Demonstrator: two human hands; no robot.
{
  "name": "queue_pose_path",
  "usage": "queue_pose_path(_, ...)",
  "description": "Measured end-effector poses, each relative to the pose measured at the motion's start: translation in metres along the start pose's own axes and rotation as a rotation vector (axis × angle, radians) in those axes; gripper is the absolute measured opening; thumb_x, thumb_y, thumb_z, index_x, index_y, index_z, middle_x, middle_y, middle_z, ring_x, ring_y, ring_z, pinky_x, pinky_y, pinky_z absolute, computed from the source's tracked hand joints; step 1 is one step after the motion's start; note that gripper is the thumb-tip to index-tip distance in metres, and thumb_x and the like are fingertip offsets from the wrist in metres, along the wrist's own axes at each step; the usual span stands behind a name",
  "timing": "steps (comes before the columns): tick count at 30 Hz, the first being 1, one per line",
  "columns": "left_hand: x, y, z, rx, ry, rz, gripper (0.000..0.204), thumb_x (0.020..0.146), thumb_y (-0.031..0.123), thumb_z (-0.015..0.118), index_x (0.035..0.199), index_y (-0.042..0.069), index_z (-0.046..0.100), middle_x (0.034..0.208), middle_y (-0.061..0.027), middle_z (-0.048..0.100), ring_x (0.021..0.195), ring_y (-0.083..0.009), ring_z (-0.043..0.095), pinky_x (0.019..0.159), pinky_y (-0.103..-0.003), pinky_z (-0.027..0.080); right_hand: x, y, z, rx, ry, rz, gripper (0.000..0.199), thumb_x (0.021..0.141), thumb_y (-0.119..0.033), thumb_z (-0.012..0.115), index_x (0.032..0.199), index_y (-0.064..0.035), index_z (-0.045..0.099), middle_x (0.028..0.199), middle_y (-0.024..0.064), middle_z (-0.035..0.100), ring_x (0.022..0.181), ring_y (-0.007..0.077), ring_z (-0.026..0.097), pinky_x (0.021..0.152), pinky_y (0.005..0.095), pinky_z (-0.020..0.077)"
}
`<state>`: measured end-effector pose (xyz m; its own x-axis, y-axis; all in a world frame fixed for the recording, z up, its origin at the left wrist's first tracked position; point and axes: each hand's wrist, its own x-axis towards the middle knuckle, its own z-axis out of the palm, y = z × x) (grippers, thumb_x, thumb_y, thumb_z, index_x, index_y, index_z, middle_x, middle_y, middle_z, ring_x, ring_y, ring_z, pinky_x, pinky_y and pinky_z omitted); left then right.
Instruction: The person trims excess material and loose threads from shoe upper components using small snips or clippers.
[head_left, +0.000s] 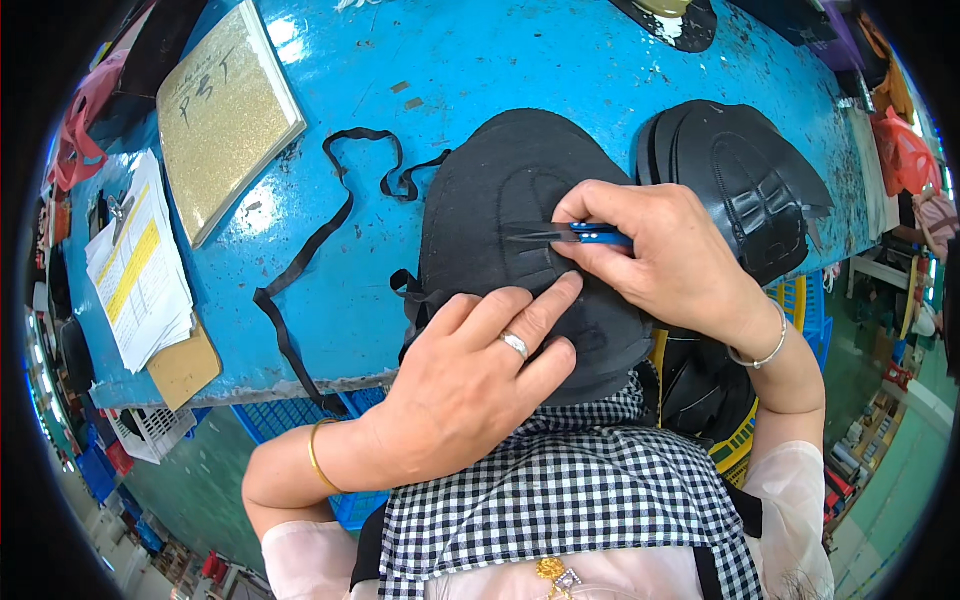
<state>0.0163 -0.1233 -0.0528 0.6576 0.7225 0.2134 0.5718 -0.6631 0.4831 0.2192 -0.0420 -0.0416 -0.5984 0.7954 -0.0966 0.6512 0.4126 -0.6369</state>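
A black padded fabric piece (510, 190) lies on the blue table (480, 70) in front of me. My left hand (470, 375) presses flat on its near part, index finger stretched toward the blades. My right hand (665, 255) grips small blue-handled thread snips (570, 235), their black tips pointing left onto the fabric's stitched centre. A black strap (320, 235) trails from the piece across the table to the left.
A second stack of black moulded pieces (750, 175) sits at the right. A glittery gold board (220, 115) and a pile of papers (140, 270) lie at the left. Blue and yellow crates (790, 300) stand below the table edge.
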Motion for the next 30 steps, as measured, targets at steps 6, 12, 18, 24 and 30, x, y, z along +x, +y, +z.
queue_pose_path(6,-0.005,0.005,0.007,0.042,0.033,-0.014,0.017,0.070,0.011,0.064,0.085,0.008,0.057,0.131,-0.0108,0.059,0.097,-0.0234,0.056,0.074,-0.033,0.047,-0.001,0.015,-0.012,0.311,-0.156,-0.148,0.016,0.083,-0.016,0.069,0.091,-0.0033,0.064,0.066,0.0115,0.061,0.056,0.0274,0.058,0.053,0.0339,0.0422)
queue_pose_path(12,-0.001,0.006,0.011,0.075,0.039,-0.016,0.015,0.071,0.009,0.063,0.083,0.006,0.055,0.132,-0.0123,0.059,0.095,-0.0230,0.057,0.071,-0.031,0.049,0.008,0.012,0.009,0.037,0.097,-0.128,0.015,0.083,-0.017,0.070,0.090,-0.0049,0.063,0.071,0.0130,0.062,0.064,0.0301,0.062,0.055,0.0356,0.0453)
queue_pose_path(18,0.002,0.007,0.024,0.163,0.111,-0.056,0.012,0.075,0.010,0.060,0.080,0.004,0.050,0.129,-0.0222,0.058,0.085,-0.0207,0.056,0.062,-0.028,0.047,0.006,0.015,0.012,0.112,0.176,-0.018,0.016,0.087,-0.016,0.067,0.096,-0.0050,0.059,0.072,0.0143,0.062,0.062,0.0316,0.061,0.054,0.0369,0.0456)
queue_pose_path(24,0.013,0.009,0.021,0.325,0.017,-0.150,0.011,0.079,0.011,0.060,0.078,0.006,0.049,0.124,-0.0249,0.061,0.071,-0.0166,0.056,0.053,-0.027,0.046,-0.002,0.011,0.008,0.143,0.243,-0.037,0.013,0.091,-0.013,0.062,0.097,-0.0032,0.057,0.075,0.0146,0.062,0.063,0.0306,0.063,0.055,0.0345,0.0470)
queue_pose_path(30,0.000,-0.042,-0.016,-0.915,0.274,-0.468,0.009,0.081,-0.003,0.068,0.090,-0.001,0.068,0.092,-0.0130,0.071,0.072,-0.0114,0.064,0.061,-0.023,0.050,-0.021,-0.013,0.017,-0.160,0.173,-0.270,0.023,0.080,-0.004,0.064,0.101,0.0000,0.058,0.091,0.0131,0.068,0.065,0.0235,0.067,0.053,0.0308,0.0530)
